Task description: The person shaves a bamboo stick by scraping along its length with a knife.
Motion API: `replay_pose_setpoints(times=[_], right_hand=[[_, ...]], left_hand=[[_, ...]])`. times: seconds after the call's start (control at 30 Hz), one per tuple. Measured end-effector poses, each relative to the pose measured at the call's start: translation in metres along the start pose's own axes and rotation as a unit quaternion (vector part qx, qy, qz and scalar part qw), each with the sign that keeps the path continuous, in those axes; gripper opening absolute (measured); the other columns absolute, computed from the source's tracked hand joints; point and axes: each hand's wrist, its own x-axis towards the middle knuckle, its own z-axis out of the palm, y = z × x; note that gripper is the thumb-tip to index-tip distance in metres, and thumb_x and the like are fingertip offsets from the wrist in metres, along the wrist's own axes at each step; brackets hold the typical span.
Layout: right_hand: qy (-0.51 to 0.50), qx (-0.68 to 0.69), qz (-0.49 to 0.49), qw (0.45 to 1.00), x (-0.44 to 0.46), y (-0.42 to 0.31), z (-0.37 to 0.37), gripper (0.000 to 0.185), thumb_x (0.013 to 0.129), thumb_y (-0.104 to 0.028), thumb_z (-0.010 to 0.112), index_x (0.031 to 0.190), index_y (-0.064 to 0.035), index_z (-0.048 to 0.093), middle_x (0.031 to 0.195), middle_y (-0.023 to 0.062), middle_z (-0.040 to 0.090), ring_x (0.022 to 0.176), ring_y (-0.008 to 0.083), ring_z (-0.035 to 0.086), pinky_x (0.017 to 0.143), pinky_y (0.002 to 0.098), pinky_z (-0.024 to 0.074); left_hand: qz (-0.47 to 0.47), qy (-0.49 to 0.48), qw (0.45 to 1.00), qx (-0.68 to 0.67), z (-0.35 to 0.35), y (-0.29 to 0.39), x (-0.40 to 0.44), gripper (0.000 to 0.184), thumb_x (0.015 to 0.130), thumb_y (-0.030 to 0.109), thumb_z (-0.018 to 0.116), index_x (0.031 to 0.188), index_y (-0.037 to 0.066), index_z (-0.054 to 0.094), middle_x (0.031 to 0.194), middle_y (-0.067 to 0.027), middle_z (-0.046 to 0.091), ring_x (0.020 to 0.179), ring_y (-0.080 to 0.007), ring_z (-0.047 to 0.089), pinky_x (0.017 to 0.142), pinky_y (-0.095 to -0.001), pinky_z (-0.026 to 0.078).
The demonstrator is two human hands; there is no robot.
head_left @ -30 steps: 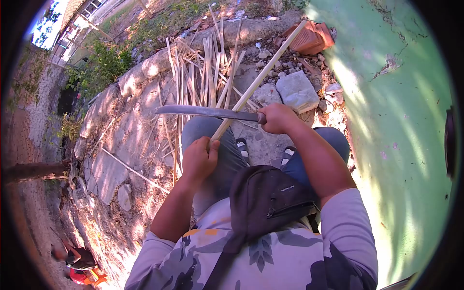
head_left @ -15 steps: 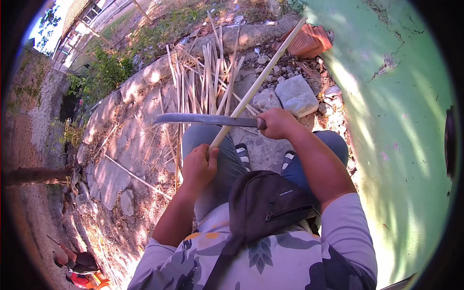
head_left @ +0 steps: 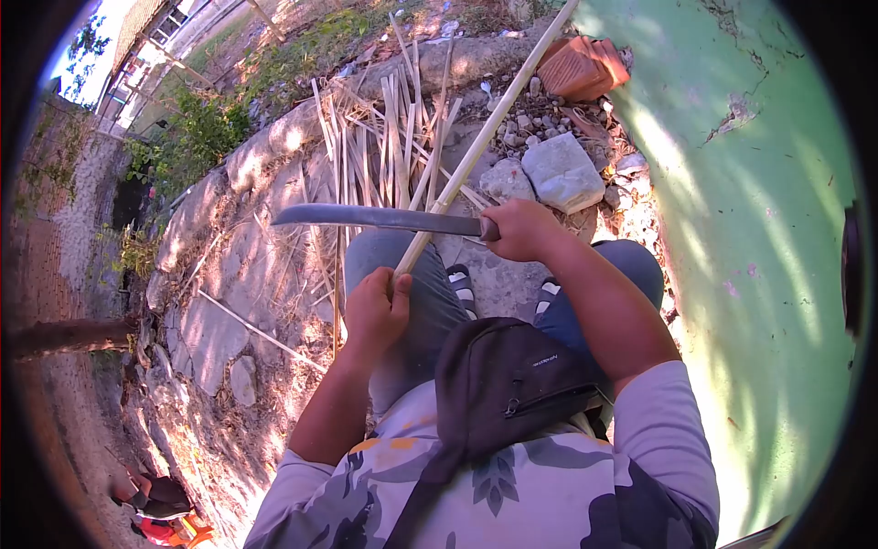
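A green painted wall (head_left: 750, 274) with cracked, peeling patches rises on the far side of the right hand (head_left: 521, 231). Rough grey ground (head_left: 224, 311), dappled with sun, spreads outward from the left hand (head_left: 377, 306). Beyond both hands lies a loose pile of thin, pale, split strips (head_left: 393, 146), many of them crossing. A black fabric bag (head_left: 498, 393) with a zip rests against the person's body, nearer than either hand. One long, straight, pale yellowish strip (head_left: 498, 119) slants up and away from the left hand, its far part passing between the pile and the stones. The left hand is closed around its near end, thumb laid along it. The long knife with a grey metal blade (head_left: 366, 217) is in the right hand, whose fingers are wrapped around the brown handle. The blade points left, crossing the strip just beyond the left hand; how deep its edge sits cannot be told. A pale grey stone block (head_left: 562, 174) lies just beyond the right hand, and ridged reddish clay pieces (head_left: 583, 69) lie farther out.
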Motion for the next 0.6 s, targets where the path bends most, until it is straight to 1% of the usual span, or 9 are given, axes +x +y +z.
replay_pose_setpoints(times=[0.1, 0.13, 0.2, 0.23, 0.27, 0.37, 0.47, 0.57, 0.6], right_hand=[[-0.018, -0.067, -0.050, 0.996, -0.004, -0.018, 0.002, 0.015, 0.079, -0.025, 0.071, 0.089, -0.0149, 0.072, 0.089, 0.0150, 0.075, 0.091, 0.0362, 0.073, 0.081, 0.0510, 0.0578], [-0.018, -0.073, -0.055, 0.996, -0.002, -0.011, 0.000, 0.016, 0.079, -0.024, 0.071, 0.091, -0.0141, 0.072, 0.089, 0.0155, 0.074, 0.090, 0.0372, 0.072, 0.080, 0.0496, 0.0578], [-0.017, 0.005, 0.014, 1.000, 0.000, 0.015, -0.002, 0.017, 0.079, -0.023, 0.071, 0.092, -0.0129, 0.073, 0.090, 0.0156, 0.075, 0.090, 0.0377, 0.072, 0.081, 0.0488, 0.0575], [-0.013, 0.042, 0.048, 0.998, 0.005, 0.021, -0.008, 0.017, 0.079, -0.022, 0.071, 0.093, -0.0124, 0.073, 0.091, 0.0156, 0.075, 0.090, 0.0380, 0.072, 0.081, 0.0484, 0.0573], [0.001, 0.039, 0.087, 0.995, 0.010, 0.025, -0.009, 0.020, 0.078, -0.022, 0.072, 0.096, -0.0123, 0.074, 0.092, 0.0155, 0.075, 0.091, 0.0383, 0.072, 0.083, 0.0480, 0.0569], [0.024, 0.059, 0.041, 0.997, 0.009, 0.033, -0.005, 0.022, 0.078, -0.022, 0.072, 0.098, -0.0134, 0.074, 0.092, 0.0157, 0.075, 0.093, 0.0381, 0.072, 0.084, 0.0490, 0.0564], [0.017, 0.064, 0.008, 0.998, 0.004, 0.022, 0.006, 0.021, 0.079, -0.023, 0.072, 0.098, -0.0144, 0.075, 0.092, 0.0160, 0.075, 0.094, 0.0381, 0.072, 0.084, 0.0489, 0.0564], [0.000, -0.014, -0.030, 0.999, -0.003, 0.002, 0.003, 0.020, 0.079, -0.024, 0.074, 0.094, -0.0109, 0.073, 0.088, 0.0164, 0.073, 0.084, 0.0411, 0.069, 0.077, 0.0497, 0.0546], [-0.033, 0.016, -0.013, 0.999, -0.002, 0.005, -0.004, 0.021, 0.079, -0.024, 0.074, 0.096, -0.0114, 0.073, 0.089, 0.0170, 0.073, 0.087, 0.0400, 0.070, 0.079, 0.0492, 0.0551]], left_hand=[[0.010, 0.002, 1.000, -0.002, 0.001, 0.001, 0.000, 0.033, 0.103, 0.035, 0.063, 0.097, 0.003, 0.066, 0.079, -0.0178, 0.066, 0.077, -0.0410, 0.066, 0.068, -0.0508, 0.049], [0.020, 0.015, 1.000, -0.005, 0.003, -0.001, 0.001, 0.033, 0.103, 0.035, 0.063, 0.096, 0.003, 0.066, 0.079, -0.0177, 0.066, 0.077, -0.0407, 0.066, 0.068, -0.0504, 0.049], [0.039, 0.039, 0.998, -0.008, 0.006, -0.008, -0.002, 0.034, 0.103, 0.035, 0.063, 0.096, 0.002, 0.066, 0.077, -0.0174, 0.066, 0.075, -0.0401, 0.066, 0.067, -0.0497, 0.049], [0.025, 0.033, 0.999, -0.012, 0.004, -0.006, -0.001, 0.034, 0.103, 0.036, 0.063, 0.096, 0.002, 0.066, 0.077, -0.0172, 0.066, 0.075, -0.0399, 0.066, 0.067, -0.0494, 0.049], [0.011, 0.028, 0.999, -0.016, 0.001, -0.002, -0.001, 0.034, 0.103, 0.036, 0.064, 0.096, 0.002, 0.067, 0.077, -0.0170, 0.066, 0.074, -0.0397, 0.066, 0.067, -0.0491, 0.049], [0.005, 0.018, 1.000, -0.021, 0.000, -0.005, 0.000, 0.034, 0.103, 0.036, 0.064, 0.096, 0.002, 0.067, 0.077, -0.0167, 0.066, 0.073, -0.0391, 0.066, 0.066, -0.0488, 0.049], [-0.003, 0.011, 1.000, -0.028, 0.001, -0.003, 0.000, 0.034, 0.103, 0.036, 0.064, 0.096, 0.002, 0.067, 0.077, -0.0166, 0.066, 0.072, -0.0387, 0.065, 0.066, -0.0486, 0.049], [0.010, 0.016, 1.000, -0.014, 0.003, -0.003, -0.001, 0.034, 0.103, 0.036, 0.064, 0.097, 0.003, 0.067, 0.078, -0.0165, 0.066, 0.071, -0.0386, 0.065, 0.066, -0.0484, 0.049], [0.017, 0.020, 1.000, -0.005, 0.003, -0.003, -0.003, 0.034, 0.103, 0.036, 0.064, 0.097, 0.003, 0.067, 0.078, -0.0165, 0.066, 0.071, -0.0386, 0.065, 0.066, -0.0484, 0.049]])
